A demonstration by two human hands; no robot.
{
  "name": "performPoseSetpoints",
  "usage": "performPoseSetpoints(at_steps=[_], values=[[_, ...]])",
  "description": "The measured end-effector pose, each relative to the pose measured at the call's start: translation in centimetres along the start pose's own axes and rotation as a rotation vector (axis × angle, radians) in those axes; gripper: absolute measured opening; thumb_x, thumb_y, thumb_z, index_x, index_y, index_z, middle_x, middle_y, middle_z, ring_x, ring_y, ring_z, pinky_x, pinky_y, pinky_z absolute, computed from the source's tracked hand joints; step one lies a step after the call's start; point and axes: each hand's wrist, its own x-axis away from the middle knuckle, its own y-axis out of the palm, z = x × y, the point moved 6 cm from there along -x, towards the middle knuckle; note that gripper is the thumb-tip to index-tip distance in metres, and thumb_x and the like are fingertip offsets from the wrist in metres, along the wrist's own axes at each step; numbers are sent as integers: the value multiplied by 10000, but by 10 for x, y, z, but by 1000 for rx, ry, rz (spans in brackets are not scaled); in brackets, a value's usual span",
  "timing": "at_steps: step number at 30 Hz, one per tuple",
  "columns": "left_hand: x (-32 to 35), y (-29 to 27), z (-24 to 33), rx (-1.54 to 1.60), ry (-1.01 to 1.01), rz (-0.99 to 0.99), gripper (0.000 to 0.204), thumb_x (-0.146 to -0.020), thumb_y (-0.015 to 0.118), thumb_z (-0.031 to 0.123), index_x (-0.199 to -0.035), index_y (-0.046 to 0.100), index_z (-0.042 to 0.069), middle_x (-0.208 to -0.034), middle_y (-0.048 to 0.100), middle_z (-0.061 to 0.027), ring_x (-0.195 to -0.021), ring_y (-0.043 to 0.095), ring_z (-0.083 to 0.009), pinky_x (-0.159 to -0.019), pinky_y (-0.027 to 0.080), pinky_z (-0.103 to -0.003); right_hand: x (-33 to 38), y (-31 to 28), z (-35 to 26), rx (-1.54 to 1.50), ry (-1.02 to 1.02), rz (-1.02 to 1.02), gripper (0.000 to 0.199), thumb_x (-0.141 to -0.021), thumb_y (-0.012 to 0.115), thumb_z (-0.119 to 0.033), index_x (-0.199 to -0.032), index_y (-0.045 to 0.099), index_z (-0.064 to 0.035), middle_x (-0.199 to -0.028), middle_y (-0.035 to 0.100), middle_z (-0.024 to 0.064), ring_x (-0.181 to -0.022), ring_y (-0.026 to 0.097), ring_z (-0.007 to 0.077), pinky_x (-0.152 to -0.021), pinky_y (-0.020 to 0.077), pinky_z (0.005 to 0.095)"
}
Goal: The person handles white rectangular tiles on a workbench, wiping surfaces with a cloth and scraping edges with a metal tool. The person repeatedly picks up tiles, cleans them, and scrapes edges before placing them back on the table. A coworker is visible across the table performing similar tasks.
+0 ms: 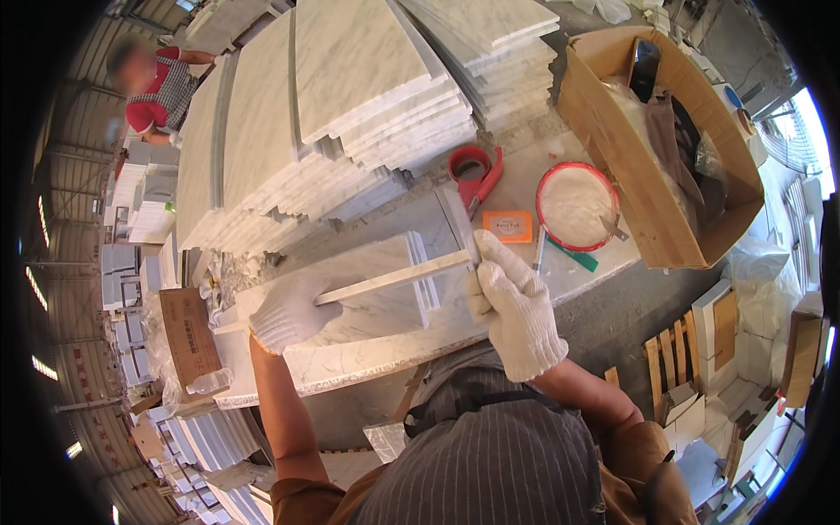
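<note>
**Marble strip held at both ends over the slab stack**

The left hand (289,312), in a white knit glove, is closed around the left end of a narrow marble strip (394,277). The right hand (514,302), gloved the same, is clamped on the strip's right end, fingers wrapped over it. The strip runs from 8 o'clock to 2 o'clock between the hands and lies just above a short stack of marble slabs (385,297) on the stone worktop (350,363).

At 12 o'clock from the right hand lies a red tape dispenser (474,172). At 1 o'clock sit an orange rectangular block (507,226) and a red-rimmed bowl of pale paste (575,206). Further toward 2 o'clock stands an open cardboard box (652,140). Tall piles of marble tiles (350,96) fill the 11 o'clock area.
</note>
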Motion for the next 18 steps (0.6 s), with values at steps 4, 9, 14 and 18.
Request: performPoseSetpoints(at_steps=[4,9,14,18], values=[[0,0,-4,-17,-38,-23,489,-794,678,53,-1277,702,119,-1034,754,-159,-810,698,-267,-804,555,-365,-1,-5,-4,30,-5,12,387,-1045,566,-119,-1416,578,-8,-913,618,-19,-752,515,62,-658,450,237],[-3,0,-1,-69,-134,-66,464,-805,650,120,-1265,708,124,-1107,741,-166,-900,707,-309,-843,552,-373,-17,-68,-43,608,-243,141,338,-1018,570,-76,-1343,635,-5,-960,674,12,-814,584,95,-733,484,252],[-4,17,-33,-162,-108,-28,378,-823,638,201,-1184,714,117,-1073,712,-178,-958,686,-354,-842,539,-403,-26,-149,-100,1446,-536,388,271,-944,622,-91,-1190,730,-65,-1218,709,136,-1121,660,295,-966,503,356],[-1,24,-48,-160,43,137,306,-845,649,307,-807,718,12,-716,642,-226,-649,645,-378,-607,519,-469,-39,-167,-101,1687,-503,467,256,-921,647,-163,-1155,752,-161,-1343,631,169,-1194,622,330,-1003,489,388]])
